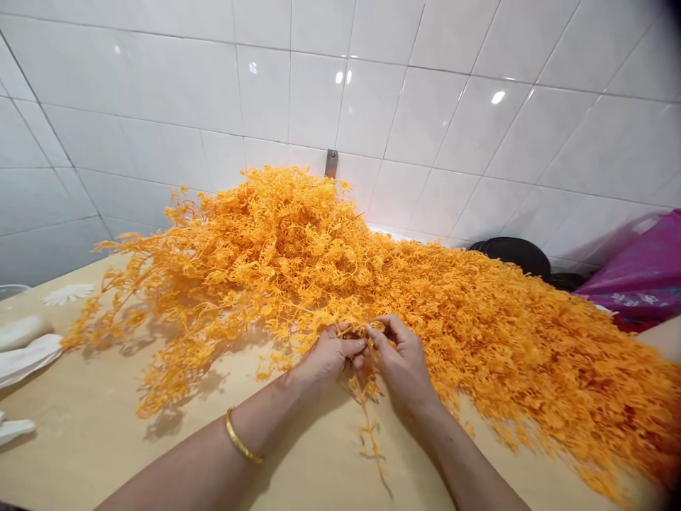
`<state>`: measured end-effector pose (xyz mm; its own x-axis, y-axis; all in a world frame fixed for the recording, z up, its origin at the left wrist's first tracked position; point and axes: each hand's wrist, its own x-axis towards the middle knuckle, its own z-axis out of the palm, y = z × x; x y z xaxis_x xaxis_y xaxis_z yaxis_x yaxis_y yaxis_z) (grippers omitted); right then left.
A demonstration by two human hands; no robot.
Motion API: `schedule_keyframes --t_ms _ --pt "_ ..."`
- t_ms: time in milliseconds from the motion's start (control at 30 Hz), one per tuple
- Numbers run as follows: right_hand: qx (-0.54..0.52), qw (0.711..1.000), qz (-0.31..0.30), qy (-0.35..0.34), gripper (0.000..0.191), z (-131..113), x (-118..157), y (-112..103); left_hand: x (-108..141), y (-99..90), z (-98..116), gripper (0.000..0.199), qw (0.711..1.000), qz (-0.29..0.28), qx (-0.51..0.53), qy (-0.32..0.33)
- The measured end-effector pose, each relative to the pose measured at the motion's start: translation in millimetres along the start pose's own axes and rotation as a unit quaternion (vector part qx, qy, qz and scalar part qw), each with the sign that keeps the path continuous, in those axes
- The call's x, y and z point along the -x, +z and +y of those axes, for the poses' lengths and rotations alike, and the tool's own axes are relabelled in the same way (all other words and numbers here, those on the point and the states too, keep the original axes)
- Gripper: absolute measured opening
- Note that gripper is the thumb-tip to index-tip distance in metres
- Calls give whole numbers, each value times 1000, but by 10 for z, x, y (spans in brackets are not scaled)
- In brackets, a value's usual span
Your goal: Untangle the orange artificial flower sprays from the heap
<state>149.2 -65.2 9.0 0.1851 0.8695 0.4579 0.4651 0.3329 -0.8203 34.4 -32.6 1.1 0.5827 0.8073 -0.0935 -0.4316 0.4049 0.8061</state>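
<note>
Left fingers (353, 347): clamped on an orange sprig (370, 429)
Right fingers (379, 342): pinching its top
Orange heap (298, 241): just beyond both
Surface (96, 426): beneath

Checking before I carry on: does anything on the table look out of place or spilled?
Nothing looks clearly spilled or damaged. Slightly untidy: at the left, strands of the orange heap straggle across the table, right up to a white item, while most of the heap lies bunched together.

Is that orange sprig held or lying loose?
Held: the left hand and right hand grip the orange sprig near its top; the rest shows below.
</note>
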Motion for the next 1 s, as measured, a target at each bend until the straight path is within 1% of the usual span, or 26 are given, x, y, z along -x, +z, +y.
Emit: schedule_keyframes --t_ms 100,167,300,400,467,533,567,633,667,700,733,800,833,867,933,967,1000 --pt "28 999 31 9 15 1 -33 -44 13 10 30 13 1000 -8 -26 -11" --pt "34 998 47 16 17 -2 -50 -68 20 27 45 11 999 2 -32 -11" --pt "34 997 54 31 23 -23 -60 -62 3 20 29 12 999 7 -37 -8" --pt "48 995 75 35 28 -25 -76 -48 -16 -18 5 16 998 -34 -43 -14" --pt "62 993 92 36 29 9 -113 -93 0 -27 11 16 998 -49 -42 -19" --pt "54 987 138 63 29 79 -174 -215 44 -13 39 16 997 -46 -43 -34" --pt "38 980 178 84 29 123 -207 -298 70 -1 57 16 997 -39 -44 -45" --pt "-5 955 271 123 27 205 -264 -466 113 20 87 17 997 -23 -41 -63" --pt "-12 947 296 124 25 232 -281 -531 122 25 95 17 997 -14 -35 -66" --pt "-2 949 292 119 23 247 -288 -573 122 26 96 16 998 -6 -23 -62" --pt "21 956 271 107 21 247 -286 -589 115 22 91 15 998 0 -10 -55" --pt "99 971 206 68 23 214 -266 -561 89 3 67 14 999 2 15 -41" --pt "141 972 182 45 25 187 -253 -530 79 -10 54 13 999 -3 22 -41" --pt "178 969 171 19 26 159 -241 -498 72 -21 42 11 999 -8 26 -45" --pt "228 957 175 -27 26 110 -221 -450 75 -34 31 8 998 -16 27 -58" --pt "232 957 171 -40 26 89 -213 -436 82 -33 33 9 997 -16 27 -63" --pt "219 962 155 -44 27 70 -205 -425 90 -28 38 11 997 -13 29 -68"
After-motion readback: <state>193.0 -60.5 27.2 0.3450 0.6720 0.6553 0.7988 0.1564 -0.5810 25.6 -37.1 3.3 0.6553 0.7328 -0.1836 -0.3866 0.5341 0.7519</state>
